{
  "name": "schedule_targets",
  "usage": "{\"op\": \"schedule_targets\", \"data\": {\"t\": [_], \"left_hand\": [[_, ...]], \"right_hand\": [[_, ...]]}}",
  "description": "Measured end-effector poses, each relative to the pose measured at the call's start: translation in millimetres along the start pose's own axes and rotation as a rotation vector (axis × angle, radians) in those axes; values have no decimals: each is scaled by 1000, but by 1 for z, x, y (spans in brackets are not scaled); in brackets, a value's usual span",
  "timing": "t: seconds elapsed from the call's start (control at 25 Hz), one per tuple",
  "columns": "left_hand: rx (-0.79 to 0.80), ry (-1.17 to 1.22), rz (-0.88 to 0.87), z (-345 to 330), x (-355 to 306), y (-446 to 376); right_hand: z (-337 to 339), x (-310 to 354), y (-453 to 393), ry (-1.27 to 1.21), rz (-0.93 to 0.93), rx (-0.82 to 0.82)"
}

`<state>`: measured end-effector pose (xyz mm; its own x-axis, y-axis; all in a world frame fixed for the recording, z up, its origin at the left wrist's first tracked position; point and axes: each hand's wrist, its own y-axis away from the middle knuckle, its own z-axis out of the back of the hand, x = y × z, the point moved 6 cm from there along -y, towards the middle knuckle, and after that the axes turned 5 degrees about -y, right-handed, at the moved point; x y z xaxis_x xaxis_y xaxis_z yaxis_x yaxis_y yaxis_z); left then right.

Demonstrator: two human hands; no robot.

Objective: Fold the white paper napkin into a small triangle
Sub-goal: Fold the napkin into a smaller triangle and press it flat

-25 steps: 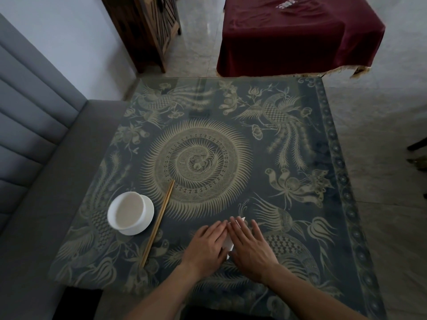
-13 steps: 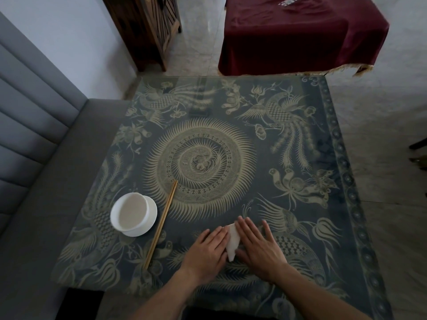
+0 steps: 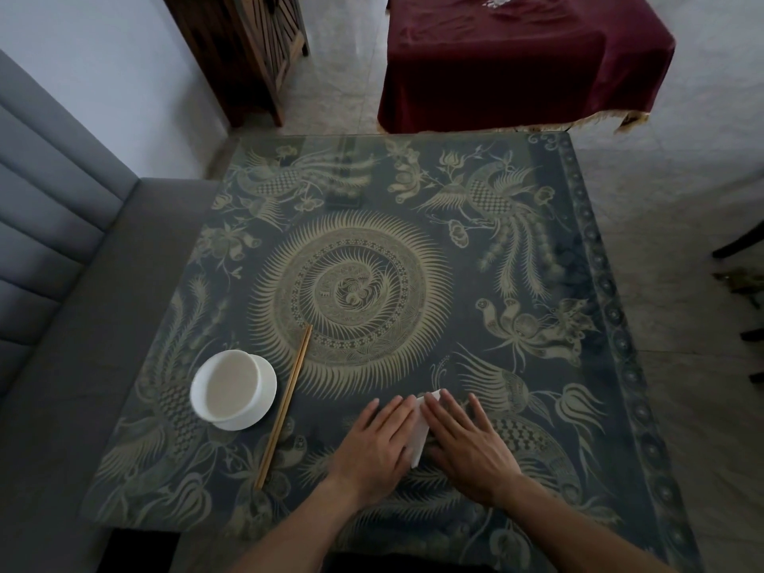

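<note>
- Lying at lower centre of the frame on the table (image 3: 475, 258): napkin (image 3: 419, 438), between left hand (image 3: 374, 448) and right hand (image 3: 469, 446), both touching it.
- Sitting at lower left: bowl (image 3: 229, 384) on a saucer (image 3: 264, 397).
- Lying just right of the saucer: chopsticks (image 3: 285, 405), running diagonally.
- Standing beyond the table, upper right: a cloth-covered table (image 3: 521, 55); upper left: a cabinet (image 3: 248, 47).
- Running along the left edge: a bench (image 3: 62, 345).

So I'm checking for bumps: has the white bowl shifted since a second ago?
No. The white bowl sits beside the chopsticks as before.
</note>
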<state>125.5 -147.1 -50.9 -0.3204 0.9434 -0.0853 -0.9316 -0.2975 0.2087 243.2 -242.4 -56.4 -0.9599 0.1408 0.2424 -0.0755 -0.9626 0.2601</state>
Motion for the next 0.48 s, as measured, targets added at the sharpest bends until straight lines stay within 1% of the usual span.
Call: {"op": "schedule_targets", "data": {"t": [0.08,0.2,0.48], "left_hand": [[37,-23,-59,-3,-7,-2],[107,26,-59,-15,-11,3],[99,-24,-127,-31,-14,34]], "right_hand": [[-2,-4,-3,-2,-4,-3],[-1,-5,-2,-6,-21,-2],[-8,-7,-3,-35,-34,17]]}}
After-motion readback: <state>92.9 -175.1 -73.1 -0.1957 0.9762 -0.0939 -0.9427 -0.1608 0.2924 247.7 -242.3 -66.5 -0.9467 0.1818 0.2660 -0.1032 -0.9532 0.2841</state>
